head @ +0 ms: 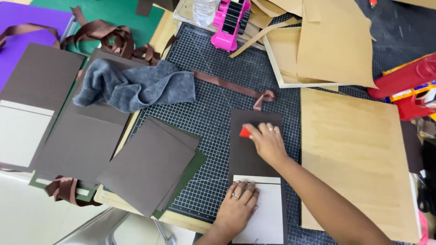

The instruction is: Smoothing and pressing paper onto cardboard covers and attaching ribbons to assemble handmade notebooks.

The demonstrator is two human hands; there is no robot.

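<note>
On the gridded black cutting mat [213, 118] lies a long dark brown card panel [254, 149], matte and flat, with a rectangle of pale off-white board [268, 213] at its near end. The left hand [236, 208] lies flat on that pale board, fingers spread and pressing down, a ring on one finger. The right hand [268, 143] is curled around a small red block [245, 132], gripping it against the brown surface near the panel's far end. A glossy brown satin ribbon [236, 87] runs across the mat from under a crumpled grey felt cloth [136, 86] and loops at the panel's top edge.

Left of the panel, a loose stack of brown card sheets [150, 163] sits askew over a dark green sheet [193, 168]. Further left lie two larger brown panels [86, 140], one with a pale board inset, and more ribbon coils [109, 36] rest above them on green and purple paper [22, 27].

To the right, a smooth rectangular wooden board [354, 154] rests on the bench, with sheets of tan kraft paper [331, 41] heaped behind it. A bright pink plastic tape dispenser [229, 22] stands at the mat's far edge beside a clear plastic bottle [204, 10]. A red plastic container [404, 77] lies at the far right.
</note>
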